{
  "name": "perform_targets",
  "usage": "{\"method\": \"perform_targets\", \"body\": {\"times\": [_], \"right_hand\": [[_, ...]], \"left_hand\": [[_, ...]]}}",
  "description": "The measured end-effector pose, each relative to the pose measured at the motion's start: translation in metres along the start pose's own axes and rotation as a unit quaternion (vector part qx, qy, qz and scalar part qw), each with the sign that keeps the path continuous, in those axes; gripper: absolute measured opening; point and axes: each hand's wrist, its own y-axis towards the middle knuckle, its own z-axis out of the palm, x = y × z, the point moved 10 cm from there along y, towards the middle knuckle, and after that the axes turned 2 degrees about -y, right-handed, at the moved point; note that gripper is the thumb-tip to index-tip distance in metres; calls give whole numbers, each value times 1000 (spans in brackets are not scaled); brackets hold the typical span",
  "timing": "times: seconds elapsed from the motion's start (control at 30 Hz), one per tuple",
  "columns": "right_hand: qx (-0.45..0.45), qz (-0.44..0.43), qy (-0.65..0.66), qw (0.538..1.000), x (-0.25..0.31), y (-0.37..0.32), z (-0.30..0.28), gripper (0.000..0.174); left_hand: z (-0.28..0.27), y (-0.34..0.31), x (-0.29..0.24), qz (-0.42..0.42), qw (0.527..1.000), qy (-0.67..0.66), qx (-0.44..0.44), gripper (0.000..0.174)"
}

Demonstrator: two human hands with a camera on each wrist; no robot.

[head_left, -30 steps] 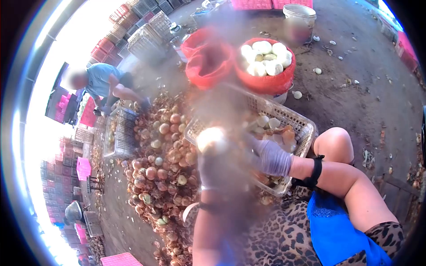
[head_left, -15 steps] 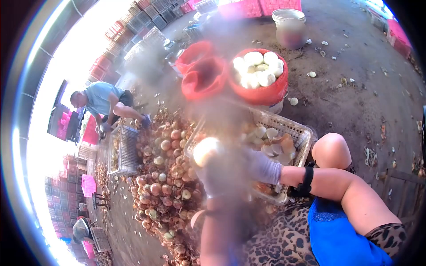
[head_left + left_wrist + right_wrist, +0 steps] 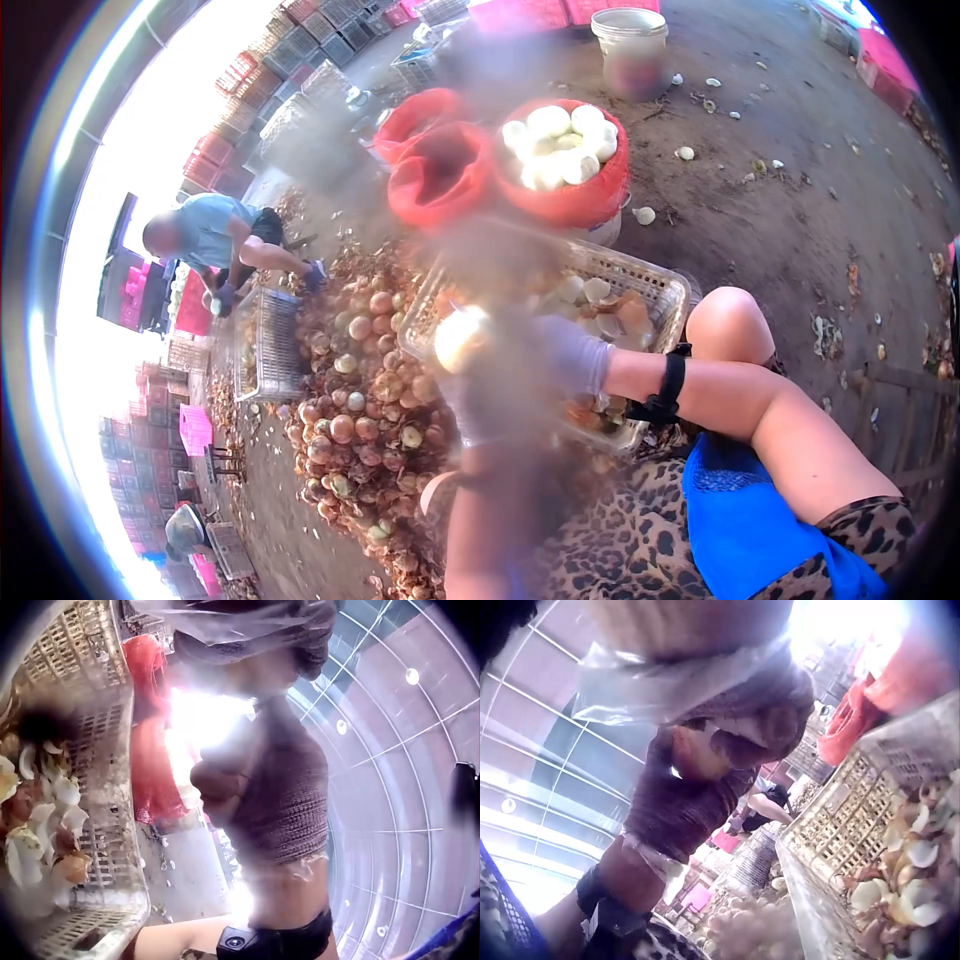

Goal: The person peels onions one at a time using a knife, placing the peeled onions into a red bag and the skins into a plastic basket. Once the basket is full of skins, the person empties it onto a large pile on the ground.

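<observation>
My gloved left hand (image 3: 470, 400) holds an onion (image 3: 460, 340), glaring bright, over the near left side of a plastic crate (image 3: 655, 275). In the right wrist view its fingers curl round the onion (image 3: 694, 754), pale with an orange side. My gloved right hand (image 3: 575, 355) is right beside it, its fingers bent up against the onion. A smear hides those fingers in the head view, and I cannot tell what they hold. In the left wrist view, the right hand (image 3: 277, 787) faces the left hand (image 3: 247, 637). Onion peelings (image 3: 911, 889) lie in the crate.
A heap of unpeeled onions (image 3: 360, 400) spreads left of the crate. Beyond it stands a red mesh-lined bucket (image 3: 590, 205) of peeled onions, beside more red mesh (image 3: 430, 205). A white bucket (image 3: 630, 45) is farther back. Another person (image 3: 215, 235) bends over a crate (image 3: 270, 345).
The head view has shifted, so the buckets and crate sit further left in it. Both hands stay together at the onion over the crate.
</observation>
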Motion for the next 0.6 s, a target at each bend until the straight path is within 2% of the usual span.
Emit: {"method": "perform_targets", "body": {"times": [0.03,0.1,0.13,0.17,0.2,0.23,0.27,0.33,0.37,0.47,0.53,0.6], "right_hand": [[2,58,105,993,-12,1,3,53],[-8,117,255,960,-25,1,5,52],[-20,120,302,946,-29,3,2,50],[-22,110,291,950,-35,2,4,47],[-24,100,280,955,-40,1,5,45],[-16,75,210,975,-48,-1,7,41],[18,139,261,955,-71,-5,22,37],[67,275,351,893,-92,-10,31,31],[60,347,518,780,-95,-16,38,30],[37,354,604,713,-42,-3,-5,29],[34,296,458,838,-35,5,-27,37],[2,184,326,927,-16,8,-41,51]], "left_hand": [[-3,0,3,-6,1000,-2,4,74],[-6,1,4,-13,1000,-5,11,77],[-5,-2,13,-67,997,-36,22,77],[8,-6,11,-120,990,-67,32,78],[23,-10,14,-162,969,-172,78,78],[37,-15,17,-213,933,-268,116,78],[55,-22,15,-244,849,-430,185,79],[69,-30,4,-272,722,-587,246,79],[69,-29,2,-278,712,-597,245,79],[74,-26,-9,-260,716,-585,280,77],[77,-25,-12,-248,729,-565,295,75],[68,-24,-8,-250,747,-552,272,72]]}}
